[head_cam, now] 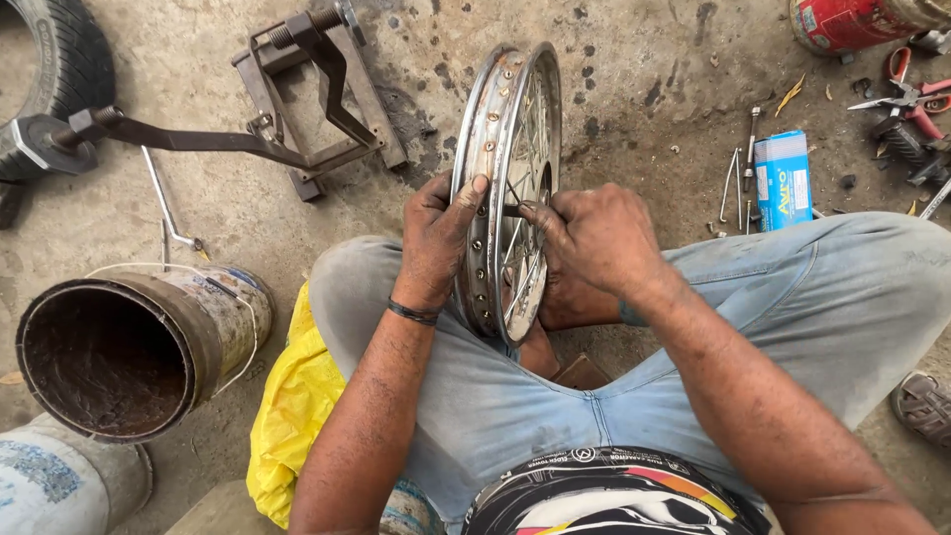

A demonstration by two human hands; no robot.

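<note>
A spoked metal wheel rim (507, 109) stands upright on edge between my knees, rusty along its inner band. My left hand (436, 238) grips the rim's left side, thumb pressed on the band. My right hand (594, 236) is closed with its fingertips pinching a spoke (512, 210) near the rim. I sit on the concrete floor in light blue jeans (812, 297), with the lower part of the wheel hidden between my legs.
A rusty open can (129, 352) lies at the left, a yellow bag (292, 406) beside my thigh. A metal frame tool (297, 99) and a tyre (59, 50) are at the back left. A blue box (783, 178), loose spokes and red pliers (911, 99) lie at the right.
</note>
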